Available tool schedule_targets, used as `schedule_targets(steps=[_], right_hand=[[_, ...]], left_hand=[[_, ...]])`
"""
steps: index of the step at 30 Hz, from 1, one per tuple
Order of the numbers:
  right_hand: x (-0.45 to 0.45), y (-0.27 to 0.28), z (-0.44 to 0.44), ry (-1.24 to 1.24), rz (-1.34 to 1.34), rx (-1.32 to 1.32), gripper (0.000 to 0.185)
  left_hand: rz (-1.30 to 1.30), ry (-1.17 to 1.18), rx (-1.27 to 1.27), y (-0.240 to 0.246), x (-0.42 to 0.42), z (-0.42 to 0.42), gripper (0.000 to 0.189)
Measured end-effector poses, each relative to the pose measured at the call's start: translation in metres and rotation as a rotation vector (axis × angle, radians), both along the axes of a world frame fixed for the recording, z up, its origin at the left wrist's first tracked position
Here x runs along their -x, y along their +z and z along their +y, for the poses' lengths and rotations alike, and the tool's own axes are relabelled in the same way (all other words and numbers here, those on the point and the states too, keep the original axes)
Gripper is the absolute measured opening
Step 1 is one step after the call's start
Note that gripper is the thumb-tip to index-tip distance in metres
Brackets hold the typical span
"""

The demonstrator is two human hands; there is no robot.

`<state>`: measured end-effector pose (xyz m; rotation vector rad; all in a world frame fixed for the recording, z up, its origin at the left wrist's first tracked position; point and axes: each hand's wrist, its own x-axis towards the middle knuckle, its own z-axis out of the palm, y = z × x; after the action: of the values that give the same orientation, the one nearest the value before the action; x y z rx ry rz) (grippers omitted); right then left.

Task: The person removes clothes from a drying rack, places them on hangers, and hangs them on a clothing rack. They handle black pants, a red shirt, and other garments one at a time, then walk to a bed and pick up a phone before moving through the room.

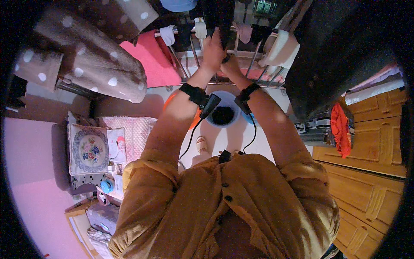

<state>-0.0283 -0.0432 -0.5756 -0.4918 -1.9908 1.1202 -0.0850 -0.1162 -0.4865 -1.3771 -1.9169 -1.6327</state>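
Observation:
A black garment (pixel 219 17) hangs in front of me at the metal railing (pixel 194 48). My left hand (pixel 212 53) grips its lower part, with the fingers bent around the cloth. Just beside and slightly below, my right hand (pixel 230 66) closes on a dark bit of the same cloth; its fingertips are mostly hidden. Below both hands, a pale blue bucket (pixel 209 120) on the floor holds dark contents (pixel 222 115). Black straps with corded devices sit on both my forearms.
Socks (pixel 167 35) and a white cloth (pixel 284 48) hang over the railing, near a pink towel (pixel 152 60). An orange basin (pixel 195 121) stands behind the bucket's left side. At left is a cushioned seat with a floral pillow (pixel 90 149); at right, wooden cabinets (pixel 365 187) and a suitcase (pixel 313 128).

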Motion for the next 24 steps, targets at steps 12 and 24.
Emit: schedule_targets(steps=[12,24], right_hand=[[-0.005,-0.007,0.012,0.014,-0.328,0.039,0.047],[-0.028,0.010,0.035,0.246,-0.278,0.212,0.041]], left_hand=[[-0.203,-0.065,0.215,0.006,0.007,0.005,0.046],[-1.285,-0.811,0.070,0.021,0.077,-0.031,0.045]])
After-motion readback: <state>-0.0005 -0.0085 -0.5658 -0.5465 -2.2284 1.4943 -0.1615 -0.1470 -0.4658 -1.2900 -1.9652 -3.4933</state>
